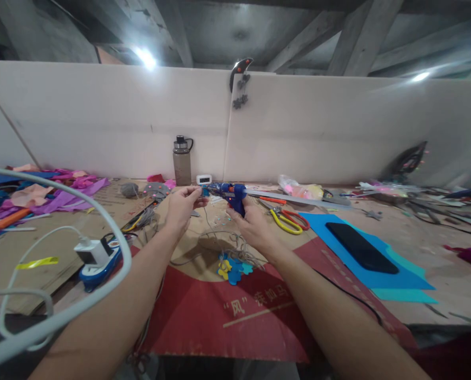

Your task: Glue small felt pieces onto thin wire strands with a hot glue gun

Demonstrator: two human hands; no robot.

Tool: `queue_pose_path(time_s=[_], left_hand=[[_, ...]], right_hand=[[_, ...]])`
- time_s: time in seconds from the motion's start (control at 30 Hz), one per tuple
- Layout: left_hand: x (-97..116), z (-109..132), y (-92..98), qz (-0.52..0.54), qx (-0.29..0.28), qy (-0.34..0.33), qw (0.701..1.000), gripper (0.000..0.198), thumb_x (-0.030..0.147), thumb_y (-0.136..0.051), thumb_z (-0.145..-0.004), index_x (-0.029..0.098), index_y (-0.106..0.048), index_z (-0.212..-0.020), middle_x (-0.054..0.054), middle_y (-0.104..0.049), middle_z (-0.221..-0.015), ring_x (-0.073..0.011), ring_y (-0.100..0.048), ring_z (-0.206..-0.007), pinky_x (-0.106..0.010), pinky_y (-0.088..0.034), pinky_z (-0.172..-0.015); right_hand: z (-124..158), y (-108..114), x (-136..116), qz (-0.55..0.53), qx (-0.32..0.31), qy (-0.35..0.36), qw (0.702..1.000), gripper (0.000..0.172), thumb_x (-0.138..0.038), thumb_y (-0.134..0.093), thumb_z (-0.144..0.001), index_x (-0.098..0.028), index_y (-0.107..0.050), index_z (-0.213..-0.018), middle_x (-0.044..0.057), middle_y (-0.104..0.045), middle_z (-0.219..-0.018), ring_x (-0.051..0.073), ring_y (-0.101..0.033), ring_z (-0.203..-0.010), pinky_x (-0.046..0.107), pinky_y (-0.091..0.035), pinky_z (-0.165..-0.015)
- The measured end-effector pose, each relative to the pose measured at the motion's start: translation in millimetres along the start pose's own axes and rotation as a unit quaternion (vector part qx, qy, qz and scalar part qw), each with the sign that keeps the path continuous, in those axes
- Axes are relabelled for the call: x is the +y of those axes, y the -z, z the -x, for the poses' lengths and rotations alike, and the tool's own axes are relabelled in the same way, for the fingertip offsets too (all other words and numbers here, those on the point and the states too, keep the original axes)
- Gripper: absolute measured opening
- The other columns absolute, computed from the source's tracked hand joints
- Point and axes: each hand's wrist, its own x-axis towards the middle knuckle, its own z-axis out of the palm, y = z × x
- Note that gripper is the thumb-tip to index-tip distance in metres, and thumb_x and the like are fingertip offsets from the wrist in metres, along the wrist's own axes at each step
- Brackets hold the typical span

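My right hand is wrapped round the handle of a blue hot glue gun, its nozzle pointing left. Just past the nozzle, my left hand pinches a small blue piece, whose exact shape is too small to tell. A thin grey string hangs from that piece toward a tangle of grey string on the board. Below the tangle lie blue and yellow flower-like cutouts, close together on the red part of the board.
Scissors with red and yellow handles lie right of my right hand. A black phone rests on blue sheets. At left are a power strip and a looping white cable. A bottle stands by the partition.
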Motion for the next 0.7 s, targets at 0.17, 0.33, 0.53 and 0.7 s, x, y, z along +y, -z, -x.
queue_pose_path(time_s=[0.17,0.33,0.53,0.7], left_hand=[[-0.7,-0.9,0.4,-0.004,0.001,-0.001,1.0,0.029,0.033,-0.073,-0.061,0.011,-0.06,-0.075,-0.003,-0.062,-0.065,-0.0135,-0.063,-0.056,-0.025,-0.05,-0.056],[1.2,0.6,-0.7,-0.009,-0.002,-0.004,1.0,0.028,0.033,-0.073,-0.062,0.011,-0.061,-0.075,-0.003,-0.062,-0.064,-0.0141,-0.063,-0.056,-0.025,-0.05,-0.056],[3.1,1.8,-1.6,-0.012,0.0,-0.003,1.0,0.028,0.032,-0.072,-0.063,0.01,-0.061,-0.075,-0.004,-0.063,-0.064,-0.0143,-0.063,-0.057,-0.025,-0.05,-0.056],[2.0,0.9,-1.7,-0.011,0.002,-0.002,1.0,0.027,0.032,-0.072,-0.063,0.01,-0.061,-0.076,-0.003,-0.063,-0.064,-0.0144,-0.063,-0.056,-0.025,-0.05,-0.056]], right_hand=[[0.1,-0.2,0.8,0.0,0.005,0.002,1.0,0.026,-0.028,-0.048,-0.082,-0.018,-0.053,-0.106,0.007,-0.062,-0.095,0.019,-0.055,-0.082,0.033,-0.042,-0.077],[0.6,0.9,-1.2,0.004,0.006,-0.007,1.0,0.022,-0.03,-0.049,-0.082,-0.017,-0.054,-0.099,0.007,-0.062,-0.09,0.019,-0.055,-0.078,0.032,-0.042,-0.073],[0.9,0.9,-2.2,-0.001,0.007,-0.011,1.0,0.021,-0.029,-0.049,-0.082,-0.017,-0.054,-0.099,0.008,-0.062,-0.096,0.02,-0.055,-0.084,0.033,-0.042,-0.077],[1.4,-0.4,0.5,-0.003,0.012,-0.003,1.0,0.022,-0.03,-0.048,-0.083,-0.018,-0.055,-0.101,0.008,-0.062,-0.098,0.02,-0.056,-0.085,0.033,-0.041,-0.078]])
